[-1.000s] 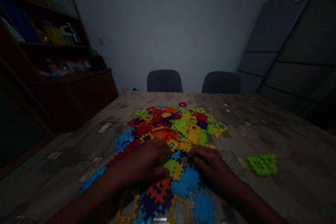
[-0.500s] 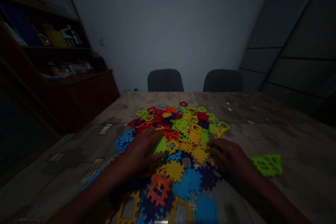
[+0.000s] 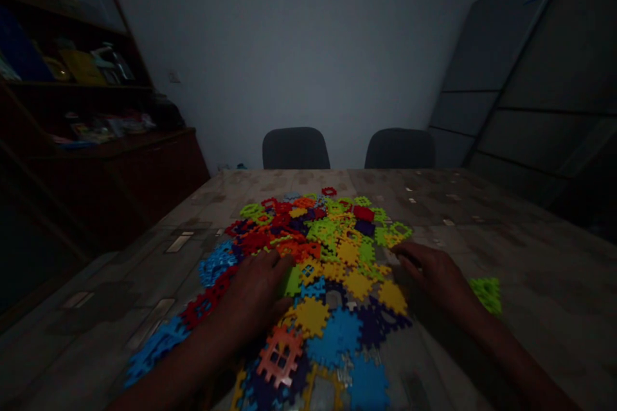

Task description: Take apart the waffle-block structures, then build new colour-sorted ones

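Note:
A spread heap of colourful plastic notched building tiles lies on the table. My left hand [image 3: 258, 282] is at the heap's left side, with a light green tile [image 3: 292, 282] between its fingers and thumb. Beside that tile lie a yellow window tile [image 3: 309, 271] and a yellow tile [image 3: 312, 316]. My right hand [image 3: 429, 270] hovers at the heap's right edge, its fingers bent and apart, with nothing visible in them. Nearest to it is a yellow tile [image 3: 393, 297]. An orange window tile [image 3: 280, 356] and blue tiles [image 3: 340, 336] lie closer to me.
The table [image 3: 520, 250] has a patterned grey-brown cover. A green lattice piece [image 3: 488, 294] sits apart on the right, partly behind my right forearm. Two dark chairs [image 3: 295, 148] stand at the far edge. A loaded shelf unit [image 3: 110, 157] is on the left.
My right hand has moved off the heap to its right, uncovering a yellow tile. My left hand has drawn slightly back with the green tile. The view has shifted a little.

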Demonstrator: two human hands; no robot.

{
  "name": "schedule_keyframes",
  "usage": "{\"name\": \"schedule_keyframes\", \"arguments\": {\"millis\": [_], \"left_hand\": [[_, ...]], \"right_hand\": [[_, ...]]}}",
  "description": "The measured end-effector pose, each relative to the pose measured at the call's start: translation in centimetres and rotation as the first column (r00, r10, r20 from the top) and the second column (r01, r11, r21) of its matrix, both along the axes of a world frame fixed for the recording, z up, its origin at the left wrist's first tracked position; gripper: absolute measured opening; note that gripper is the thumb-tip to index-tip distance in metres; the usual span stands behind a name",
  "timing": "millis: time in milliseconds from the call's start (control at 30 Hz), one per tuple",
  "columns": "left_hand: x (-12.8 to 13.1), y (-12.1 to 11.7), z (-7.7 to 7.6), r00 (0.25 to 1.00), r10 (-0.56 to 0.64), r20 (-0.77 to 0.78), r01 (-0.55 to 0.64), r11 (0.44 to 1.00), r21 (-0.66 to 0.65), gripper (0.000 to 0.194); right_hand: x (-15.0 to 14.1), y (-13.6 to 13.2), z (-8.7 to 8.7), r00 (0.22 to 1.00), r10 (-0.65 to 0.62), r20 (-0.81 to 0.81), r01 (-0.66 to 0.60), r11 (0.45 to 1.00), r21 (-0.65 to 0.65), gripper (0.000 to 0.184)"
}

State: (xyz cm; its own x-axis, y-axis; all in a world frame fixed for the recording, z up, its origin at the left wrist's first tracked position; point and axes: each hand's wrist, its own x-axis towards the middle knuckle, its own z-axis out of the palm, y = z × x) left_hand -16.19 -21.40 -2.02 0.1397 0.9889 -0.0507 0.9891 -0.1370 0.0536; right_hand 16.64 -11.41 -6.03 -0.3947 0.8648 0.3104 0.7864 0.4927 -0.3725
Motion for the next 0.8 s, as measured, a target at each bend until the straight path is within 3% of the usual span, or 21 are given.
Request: {"name": "schedule_keyframes", "arguments": {"millis": [200, 467, 667, 800], "left_hand": [[-0.5, 0.1, -0.5, 0.997, -0.01, 0.07, 0.01, 1.0, -0.009, 0.047], [-0.9, 0.2, -0.3, 0.994, -0.006, 0.109, 0.01, 0.999, -0.041, 0.04], [-2.0, 0.9, -0.3, 0.945, 0.094, 0.314, -0.082, 0.995, -0.049, 0.057], [-3.4, 1.7, -0.1, 0.911, 0.075, 0.406, -0.081, 0.997, -0.002, 0.059]], "right_hand": [[-1.1, -0.5, -0.5, 0.998, -0.026, 0.061, 0.03, 0.998, -0.061, 0.035], [-4.0, -1.4, -1.9, 0.972, 0.135, 0.191, -0.114, 0.987, -0.115, 0.024], [-4.4, -1.3, -2.1, 0.956, 0.135, 0.261, -0.107, 0.987, -0.119, 0.021], [-4.1, -1.4, -1.8, 0.955, 0.159, 0.252, -0.131, 0.984, -0.122, 0.023]]}}
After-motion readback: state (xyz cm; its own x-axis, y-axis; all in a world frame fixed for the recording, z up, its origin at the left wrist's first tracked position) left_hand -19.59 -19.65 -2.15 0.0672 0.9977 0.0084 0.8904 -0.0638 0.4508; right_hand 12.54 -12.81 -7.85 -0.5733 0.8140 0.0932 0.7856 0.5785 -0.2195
